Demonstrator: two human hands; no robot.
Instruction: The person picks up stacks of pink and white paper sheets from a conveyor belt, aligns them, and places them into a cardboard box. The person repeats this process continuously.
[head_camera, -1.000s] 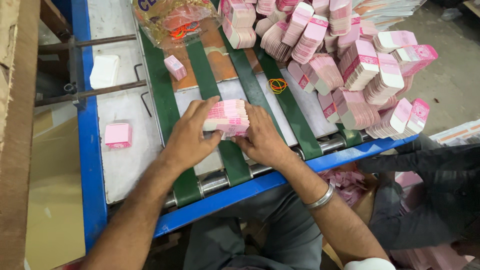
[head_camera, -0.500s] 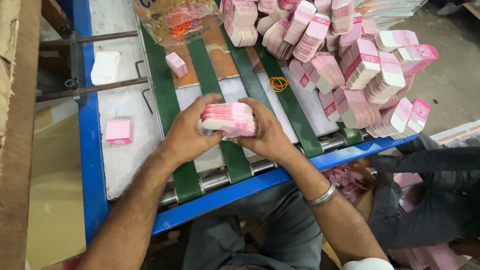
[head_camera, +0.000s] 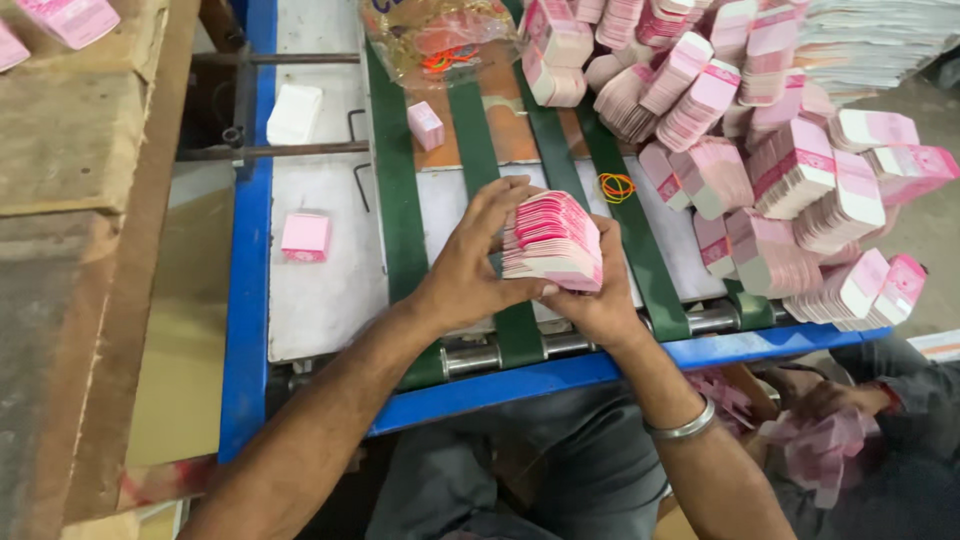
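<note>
The stack of pink-and-white cards (head_camera: 552, 240) is a thick fanned block, pink-topped edges curving upward and white lower edges packed tight, held just above the green belts (head_camera: 478, 150) near the front blue rail (head_camera: 620, 365) of the table. The left hand (head_camera: 470, 265) clasps its left side, fingers curled over the top edge; the right hand (head_camera: 600, 300) cups it from beneath and behind, thumb against the lower edge. Both hands are closed firmly on it.

To the right, a big heap of banded card bundles (head_camera: 760, 150) of the same pink and white covers the table and spills toward its far corner. Behind it lies a pile of flat white sheets (head_camera: 870, 40). At the top centre sits a clear plastic bag (head_camera: 440, 40) with orange and pink contents. On the pale left panel lie a white rectangular block (head_camera: 295, 112), a flat pink square packet (head_camera: 305, 237) and a small pink box (head_camera: 426, 125). Orange rubber bands (head_camera: 616, 186) lie between the belts.
</note>
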